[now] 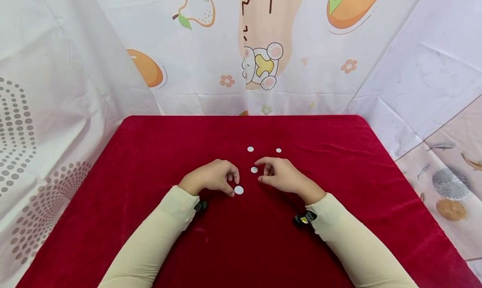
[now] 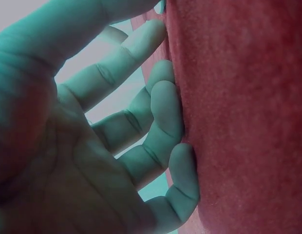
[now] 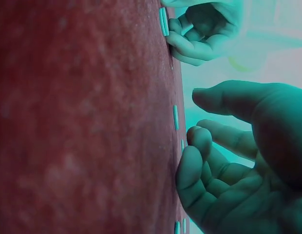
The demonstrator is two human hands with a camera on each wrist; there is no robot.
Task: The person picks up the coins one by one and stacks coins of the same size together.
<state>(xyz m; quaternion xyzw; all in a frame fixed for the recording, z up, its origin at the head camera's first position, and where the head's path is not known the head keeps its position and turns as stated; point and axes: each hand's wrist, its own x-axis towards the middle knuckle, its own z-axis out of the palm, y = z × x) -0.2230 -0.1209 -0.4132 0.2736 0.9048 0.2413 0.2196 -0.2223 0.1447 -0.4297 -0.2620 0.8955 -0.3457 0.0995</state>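
Head view: I had the left hand (image 1: 215, 177) at the stacked discs (image 1: 239, 190), whether pinching I couldn't tell; the right hand (image 1: 283, 175), fingers apart, hung beside another disc (image 1: 254, 170).

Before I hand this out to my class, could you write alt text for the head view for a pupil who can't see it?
A person's left hand is beside the largest white disc on a red cloth, their right hand beside a smaller disc. Beyond lie a third disc and, to its right, the smallest disc. Printed fabric hangs behind.
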